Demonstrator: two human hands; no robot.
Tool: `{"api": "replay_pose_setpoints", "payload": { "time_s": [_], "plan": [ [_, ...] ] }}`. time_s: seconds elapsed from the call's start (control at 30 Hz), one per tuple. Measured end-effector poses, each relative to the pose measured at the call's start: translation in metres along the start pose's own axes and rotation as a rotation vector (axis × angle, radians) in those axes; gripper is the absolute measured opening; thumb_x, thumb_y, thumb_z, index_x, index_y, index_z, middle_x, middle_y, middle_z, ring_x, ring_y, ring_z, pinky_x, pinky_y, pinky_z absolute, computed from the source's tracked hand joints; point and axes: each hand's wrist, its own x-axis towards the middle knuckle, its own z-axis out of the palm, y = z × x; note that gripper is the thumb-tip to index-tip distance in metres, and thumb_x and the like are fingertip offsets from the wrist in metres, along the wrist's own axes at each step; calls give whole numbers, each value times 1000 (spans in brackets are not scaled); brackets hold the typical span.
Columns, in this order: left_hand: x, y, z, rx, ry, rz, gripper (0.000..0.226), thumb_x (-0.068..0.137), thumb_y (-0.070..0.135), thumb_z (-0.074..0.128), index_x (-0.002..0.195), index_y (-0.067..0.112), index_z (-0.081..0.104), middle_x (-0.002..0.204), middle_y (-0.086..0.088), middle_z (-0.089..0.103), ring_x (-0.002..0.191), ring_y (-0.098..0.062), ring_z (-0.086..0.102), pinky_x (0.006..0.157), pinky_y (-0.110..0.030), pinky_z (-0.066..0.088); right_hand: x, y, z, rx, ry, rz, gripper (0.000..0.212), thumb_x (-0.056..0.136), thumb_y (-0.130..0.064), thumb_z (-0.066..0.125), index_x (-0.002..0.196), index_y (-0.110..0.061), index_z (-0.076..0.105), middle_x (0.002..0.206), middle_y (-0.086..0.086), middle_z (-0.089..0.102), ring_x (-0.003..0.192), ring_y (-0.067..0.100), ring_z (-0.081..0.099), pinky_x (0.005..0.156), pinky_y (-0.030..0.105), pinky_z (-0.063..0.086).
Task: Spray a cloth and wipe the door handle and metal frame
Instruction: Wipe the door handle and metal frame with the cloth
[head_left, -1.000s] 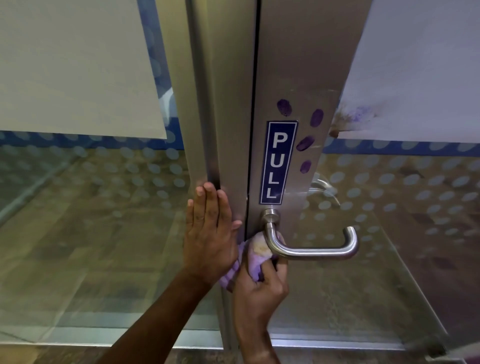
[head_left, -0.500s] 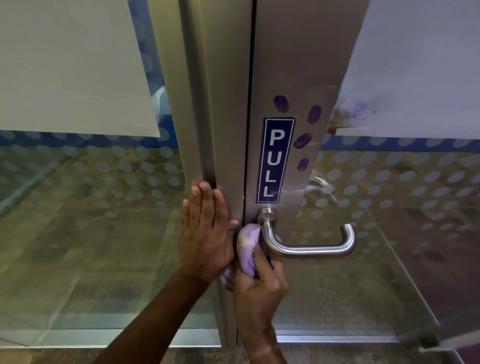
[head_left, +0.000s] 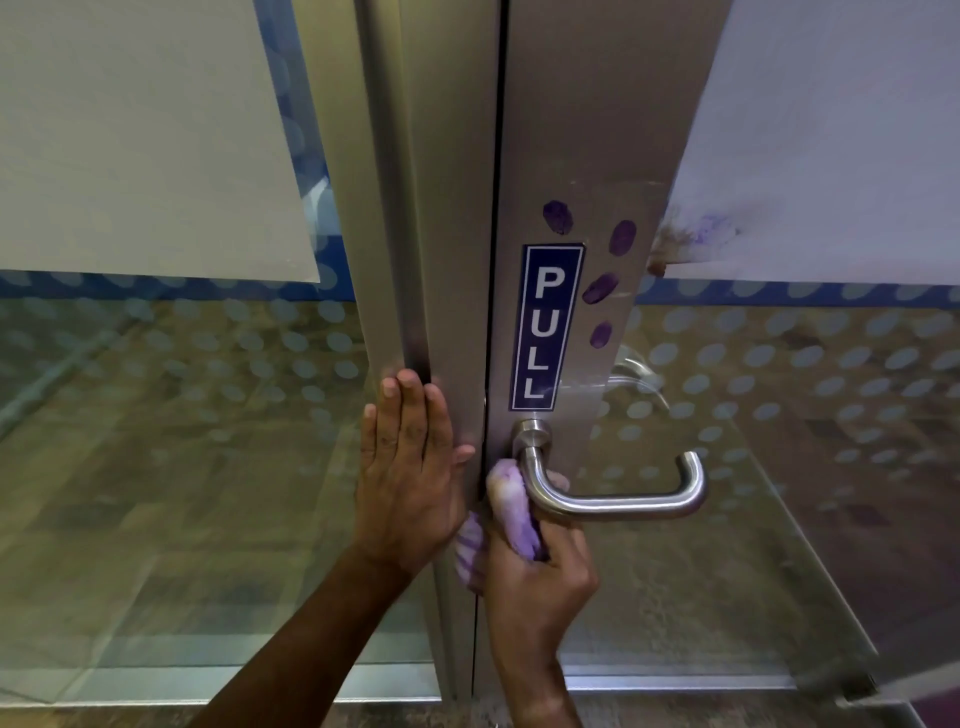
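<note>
A brushed steel lever door handle (head_left: 623, 499) sticks out from the metal door frame (head_left: 587, 156). My right hand (head_left: 540, 582) grips a bunched purple cloth (head_left: 511, 506) and presses it against the bend of the handle just below its round base. My left hand (head_left: 410, 467) lies flat with straight fingers on the neighbouring frame post (head_left: 415, 208), left of the door gap. Several purple fingerprint smudges (head_left: 602, 286) mark the frame beside a blue PULL sticker (head_left: 545, 327).
Glass panels with frosted dots (head_left: 779, 389) flank the frame on both sides. White sheets (head_left: 130, 130) cover the upper glass; the right one carries a purple and brown smear (head_left: 696, 234). A second handle (head_left: 636, 374) shows through the glass behind the door.
My right hand has worked the cloth slightly up and around the bend of the handle. My left hand has stayed flat on the post.
</note>
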Motion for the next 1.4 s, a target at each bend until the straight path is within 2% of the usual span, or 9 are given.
{"api": "replay_pose_setpoints", "payload": {
  "time_s": [0.17,0.3,0.47,0.57,0.7,0.8,0.93,1.07,1.4],
  "plan": [
    [0,-1,-1,3,-9,1,65,107,37,22,154,8,-12,162,-9,-23,151,-24,-17,124,-38,-7,-4,-9,0,182,70,264,43,77,-9,78,104,-42,72,95,-6,76,89,16,70,82,50,57],
    [0,-1,0,7,-4,-7,64,107,36,21,155,8,-11,163,-9,-22,152,-24,-16,124,-38,-7,10,0,0,297,199,364,55,67,-6,58,116,-25,72,111,11,74,103,35,69,88,66,51],
    [-2,0,2,-2,11,-7,65,107,35,23,154,8,-12,163,-9,-21,152,-24,-16,124,-38,-7,27,-3,5,150,166,128,39,72,-3,58,106,12,69,105,28,68,104,35,66,96,41,51],
    [-2,0,3,-5,15,-8,66,106,33,26,155,7,-10,163,-10,-19,152,-26,-13,124,-40,-5,26,5,2,119,-9,-67,33,74,-6,53,93,17,69,99,28,64,103,5,59,92,14,44],
    [-2,3,0,-17,4,-18,66,106,32,26,155,7,-10,163,-10,-19,152,-26,-14,124,-40,-5,27,25,-17,-71,-175,-164,26,78,-12,62,101,-3,71,112,-10,62,94,20,67,78,44,57],
    [0,5,-3,-22,-5,-30,65,106,32,25,155,8,-11,163,-9,-20,152,-26,-14,124,-40,-6,24,25,-29,-259,-308,-286,36,76,-14,53,103,-5,76,108,11,65,91,35,65,83,36,52],
    [1,6,-7,-46,-41,-32,65,106,33,24,155,8,-12,163,-8,-21,152,-26,-15,124,-39,-7,28,11,-47,-269,-316,-180,43,63,3,64,99,-18,78,105,-7,60,87,5,59,81,11,45],
    [3,8,-10,-63,-52,-52,65,106,33,23,155,8,-11,163,-9,-20,152,-26,-14,124,-39,-7,31,-9,-67,-121,-201,-40,29,65,-22,60,87,-26,77,81,-11,62,71,7,63,66,21,51],
    [1,5,-5,-65,-40,-50,65,106,33,23,155,8,-11,163,-9,-20,152,-26,-16,124,-38,-9,17,24,-70,-25,112,473,15,80,-10,73,79,-20,61,66,-5,65,64,13,56,66,25,46]
  ]
}}
